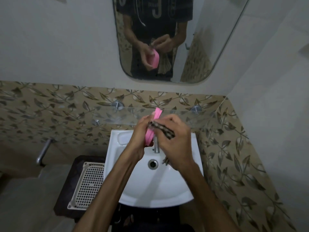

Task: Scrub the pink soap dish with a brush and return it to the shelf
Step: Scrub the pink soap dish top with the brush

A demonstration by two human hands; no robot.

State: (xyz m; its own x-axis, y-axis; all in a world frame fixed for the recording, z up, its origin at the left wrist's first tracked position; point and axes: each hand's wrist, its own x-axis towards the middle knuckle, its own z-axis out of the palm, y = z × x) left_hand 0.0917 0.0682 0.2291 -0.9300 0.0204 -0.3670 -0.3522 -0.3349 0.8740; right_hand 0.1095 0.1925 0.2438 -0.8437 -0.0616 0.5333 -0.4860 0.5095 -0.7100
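Fingers of the left hand curl round the pink dish, held on edge above the sink. The right hand grips the brush against it. If the dish is wet it could slip and drop into the sink. The shelf is glass and hard to see. The brush is blurry, and the hands hide most of the dish.

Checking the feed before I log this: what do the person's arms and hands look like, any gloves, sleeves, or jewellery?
Both forearms are bare to the bottom edge of the head view: no sleeves showing. The left hand and right hand wear no gloves, and no watch, bracelet or ring shows, though motion blur softens the fingers. In the mirror, the reflection shows a dark short-sleeved printed shirt.
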